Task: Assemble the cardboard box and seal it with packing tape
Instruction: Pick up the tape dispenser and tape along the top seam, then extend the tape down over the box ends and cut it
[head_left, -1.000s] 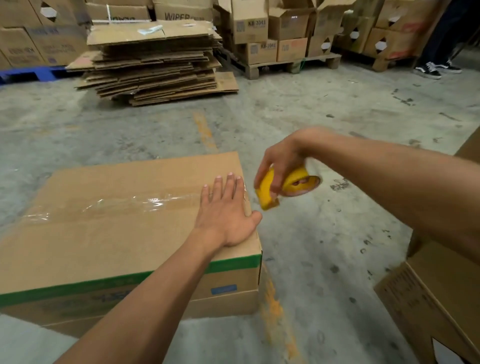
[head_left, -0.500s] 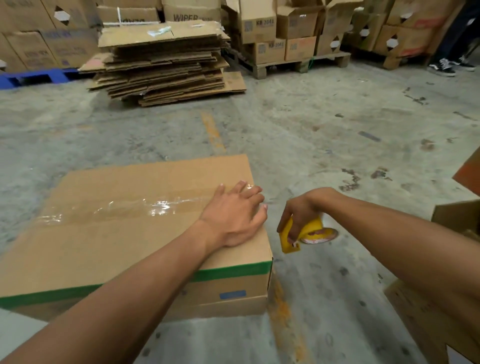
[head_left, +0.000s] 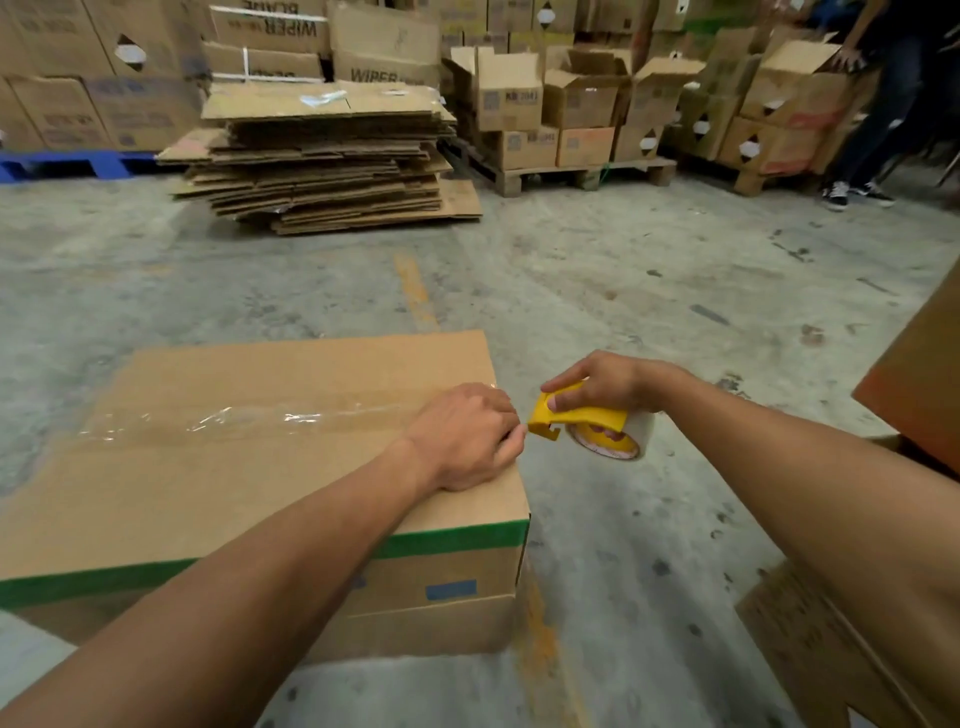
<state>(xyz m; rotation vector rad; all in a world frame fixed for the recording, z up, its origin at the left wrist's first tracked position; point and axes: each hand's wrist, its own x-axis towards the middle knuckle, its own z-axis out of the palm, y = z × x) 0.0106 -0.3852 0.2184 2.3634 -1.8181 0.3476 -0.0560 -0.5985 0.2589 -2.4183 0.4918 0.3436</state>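
While the box (head_left: 270, 467) is pressed at its right edge by the curled left hand (head_left: 467, 436), the dispenser (head_left: 576, 418) is gripped by the right hand (head_left: 602, 382); "WIPER" is printed on a far carton (head_left: 384, 57).

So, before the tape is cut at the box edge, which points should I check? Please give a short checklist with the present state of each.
1. Top flaps closed flat on the cardboard box: ok.
2. Clear tape strip runs along the top seam: ok, though it looks wrinkled in places.
3. Left hand rests at the box's right edge, on the strip's end: ok.
4. Right hand grips the yellow tape dispenser: ok.
5. Dispenser is just off the box edge, close to the left hand's fingers: ok.
6. Tape already cut, or pressed down the side: cannot tell.
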